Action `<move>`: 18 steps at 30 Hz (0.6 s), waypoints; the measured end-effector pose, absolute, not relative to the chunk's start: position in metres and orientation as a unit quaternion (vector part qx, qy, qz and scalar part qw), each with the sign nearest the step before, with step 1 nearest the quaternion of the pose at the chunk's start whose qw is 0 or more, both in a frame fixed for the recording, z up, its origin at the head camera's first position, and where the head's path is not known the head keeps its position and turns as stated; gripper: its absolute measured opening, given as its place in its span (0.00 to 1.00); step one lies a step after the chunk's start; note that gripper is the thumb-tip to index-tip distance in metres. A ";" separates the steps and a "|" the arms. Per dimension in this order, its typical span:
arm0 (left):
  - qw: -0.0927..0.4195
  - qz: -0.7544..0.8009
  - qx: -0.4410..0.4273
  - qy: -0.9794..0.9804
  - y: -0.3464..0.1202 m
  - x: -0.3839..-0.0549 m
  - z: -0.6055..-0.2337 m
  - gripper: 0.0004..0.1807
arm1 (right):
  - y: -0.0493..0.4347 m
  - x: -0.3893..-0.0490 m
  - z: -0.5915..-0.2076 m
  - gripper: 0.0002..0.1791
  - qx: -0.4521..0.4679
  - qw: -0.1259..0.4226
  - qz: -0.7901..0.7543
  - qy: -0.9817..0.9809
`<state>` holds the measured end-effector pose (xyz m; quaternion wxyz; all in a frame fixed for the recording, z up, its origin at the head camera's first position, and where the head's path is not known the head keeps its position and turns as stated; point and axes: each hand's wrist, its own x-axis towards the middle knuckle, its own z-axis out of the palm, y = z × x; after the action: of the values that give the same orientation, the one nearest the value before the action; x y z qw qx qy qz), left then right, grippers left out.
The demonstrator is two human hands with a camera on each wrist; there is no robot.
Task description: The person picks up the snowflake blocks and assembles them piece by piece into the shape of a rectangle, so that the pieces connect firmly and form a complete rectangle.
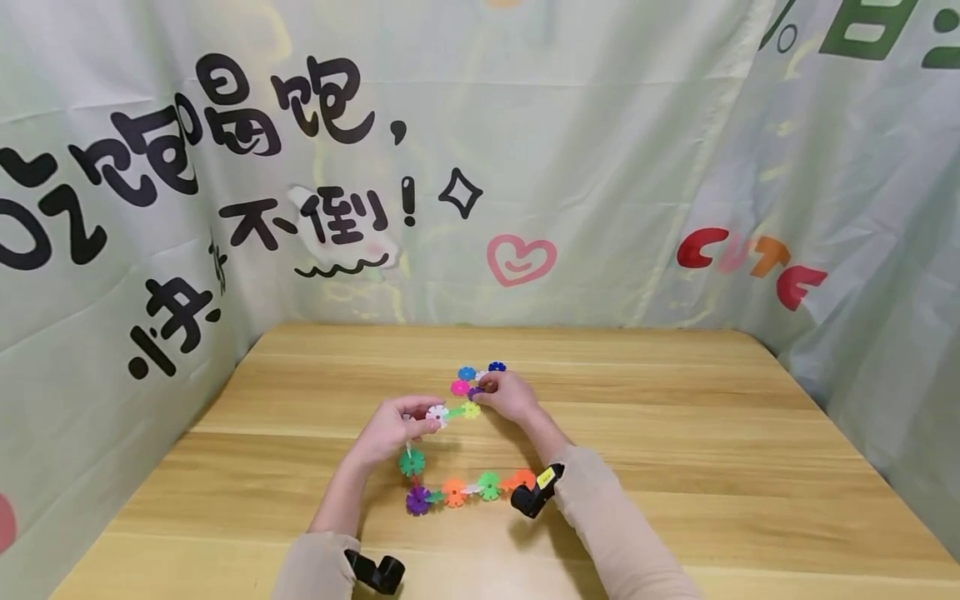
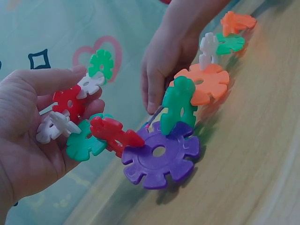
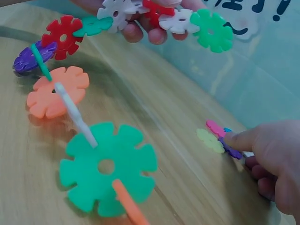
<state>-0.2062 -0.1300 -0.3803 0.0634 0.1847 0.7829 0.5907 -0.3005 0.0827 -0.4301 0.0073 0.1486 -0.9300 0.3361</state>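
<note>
My left hand [image 1: 386, 433] holds one end of a chain of slotted plastic snowflake discs, its fingers around the red disc [image 2: 69, 103] and the white discs [image 2: 58, 125]. A green disc [image 2: 101, 64] sticks out past the fingertips at that end. The chain runs down through a purple disc [image 2: 161, 152] and an orange disc [image 1: 453, 492] along the tabletop. Farther back, my right hand [image 1: 512, 396] reaches to several loose discs. Its thumb is at a purple loose disc [image 3: 229, 149]; whether the fingers pinch it is unclear. Beside it lie a pink disc [image 1: 460, 388] and a yellow disc [image 3: 210, 140].
A blue disc [image 1: 467, 373] and a dark blue disc [image 1: 497, 366] lie just beyond the right hand. The wooden table [image 1: 675, 417] spreads around the chain. Printed curtains [image 1: 585, 167] hang behind it and at both sides.
</note>
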 end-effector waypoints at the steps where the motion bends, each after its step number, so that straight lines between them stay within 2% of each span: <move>1: 0.064 0.590 0.185 0.784 -0.130 -0.206 -0.380 0.19 | 0.082 -0.300 -0.429 0.13 0.150 0.008 0.324 -0.934; 7: 0.067 0.581 0.176 0.792 -0.130 -0.214 -0.390 0.19 | 0.079 -0.300 -0.424 0.13 0.143 -0.008 0.291 -0.946; 12: 0.063 0.578 0.177 0.794 -0.132 -0.221 -0.404 0.20 | 0.083 -0.299 -0.424 0.14 0.118 -0.034 0.332 -0.935; 18: 0.064 0.575 0.175 0.797 -0.130 -0.221 -0.404 0.22 | 0.094 -0.297 -0.426 0.11 0.125 -0.037 0.398 -0.908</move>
<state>-0.2215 -0.1300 -0.4042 0.0636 0.1747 0.7967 0.5751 -0.2966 0.0945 -0.4258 -0.0371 0.1246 -0.9080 0.3984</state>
